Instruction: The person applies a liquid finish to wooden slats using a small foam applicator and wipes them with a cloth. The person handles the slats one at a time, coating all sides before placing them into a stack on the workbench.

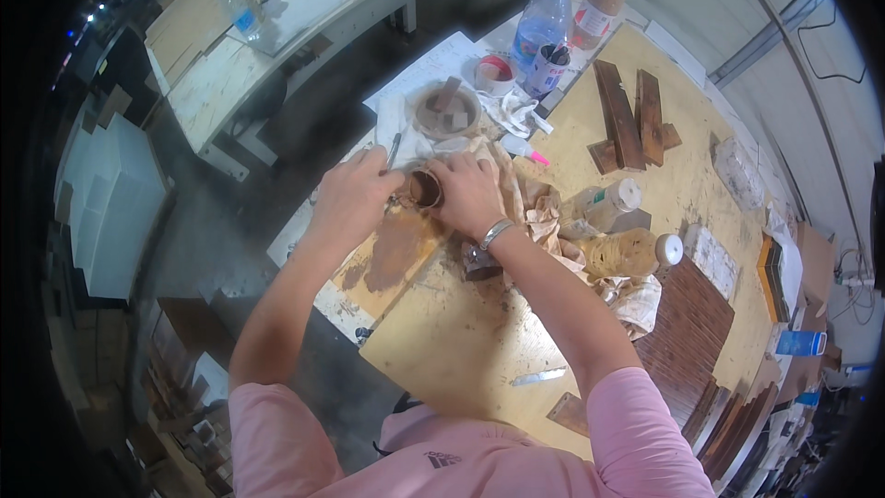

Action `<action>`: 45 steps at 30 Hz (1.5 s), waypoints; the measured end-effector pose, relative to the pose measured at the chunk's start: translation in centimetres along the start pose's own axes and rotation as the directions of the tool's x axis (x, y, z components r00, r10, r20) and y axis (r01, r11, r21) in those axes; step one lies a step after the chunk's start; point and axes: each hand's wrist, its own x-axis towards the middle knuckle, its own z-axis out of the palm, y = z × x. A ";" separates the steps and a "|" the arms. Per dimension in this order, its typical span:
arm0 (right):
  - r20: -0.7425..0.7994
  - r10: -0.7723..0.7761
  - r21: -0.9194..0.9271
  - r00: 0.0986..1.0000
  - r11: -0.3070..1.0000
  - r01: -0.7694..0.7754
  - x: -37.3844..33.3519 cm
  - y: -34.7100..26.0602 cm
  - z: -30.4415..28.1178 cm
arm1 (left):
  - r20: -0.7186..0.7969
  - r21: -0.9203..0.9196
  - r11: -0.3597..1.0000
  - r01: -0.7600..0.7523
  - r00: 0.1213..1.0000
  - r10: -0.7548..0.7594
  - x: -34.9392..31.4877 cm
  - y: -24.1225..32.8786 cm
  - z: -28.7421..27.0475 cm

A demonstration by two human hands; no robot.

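A small round brown cup is tilted so that its dark hollow faces me. My right hand curls around the cup's right side, fingers closed on it. My left hand is closed at the cup's left, and a slim grey tool sticks up from its fingers. What the tool's other end touches is hidden. Below the hands lies a board smeared with brown paste. Just beyond them stands a round bowl holding brown pieces. Stained cloth is bunched right of my right hand.
Two capped bottles lie by the cloth. At the back stand a large clear bottle, a pink-tinted bottle, a can and a tape roll. Dark wood strips and a ribbed brown panel lie to the right.
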 end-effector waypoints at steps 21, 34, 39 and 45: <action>0.033 0.109 0.030 0.993 0.993 -0.110 -0.4 0.6 0.9 | -0.039 -0.111 0.975 0.194 0.979 -0.199 -7.2 0.8 0.1; -0.008 0.204 0.200 0.979 0.959 -0.199 -4.0 0.3 -7.0 | -0.089 -0.242 0.930 0.276 0.948 -0.305 -11.3 1.7 1.7; -0.026 0.196 -0.020 0.980 0.980 -0.196 -9.2 -0.5 -10.5 | -0.158 -0.168 0.953 0.251 0.948 -0.277 -12.6 1.9 2.0; -0.010 0.249 -0.124 0.968 0.961 -0.248 -13.1 -0.6 -10.7 | -0.222 -0.061 0.978 0.198 0.953 -0.207 -17.6 3.6 4.6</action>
